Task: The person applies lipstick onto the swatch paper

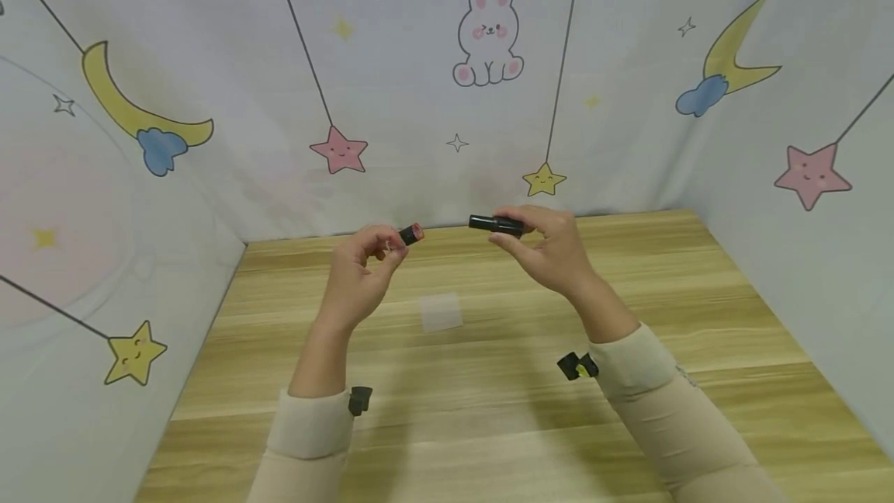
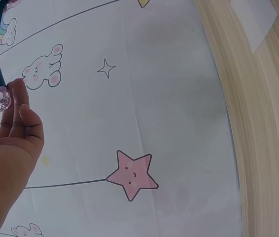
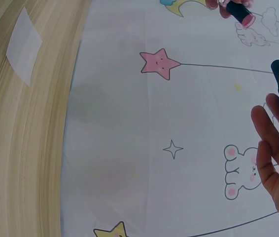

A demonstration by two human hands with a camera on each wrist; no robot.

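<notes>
My left hand [image 1: 358, 278] pinches a short black cylinder [image 1: 410, 235] with a reddish end that faces right. In the left wrist view a clear, faceted knob [image 2: 1, 100] shows at its other end, between thumb and fingers. Across a gap to the right, my right hand [image 1: 555, 251] holds a slim black tube [image 1: 497, 224] between thumb and fingers. The tube has a narrower part pointing left, toward the short cylinder. Both pieces are raised above the far edge of the table, apart from each other.
A small white sheet [image 1: 441, 312] lies on the wood-grain table [image 1: 475, 425] below the hands. Behind the table hangs a white cloth [image 1: 419, 84] printed with stars, moons and rabbits, and similar cloth covers both sides.
</notes>
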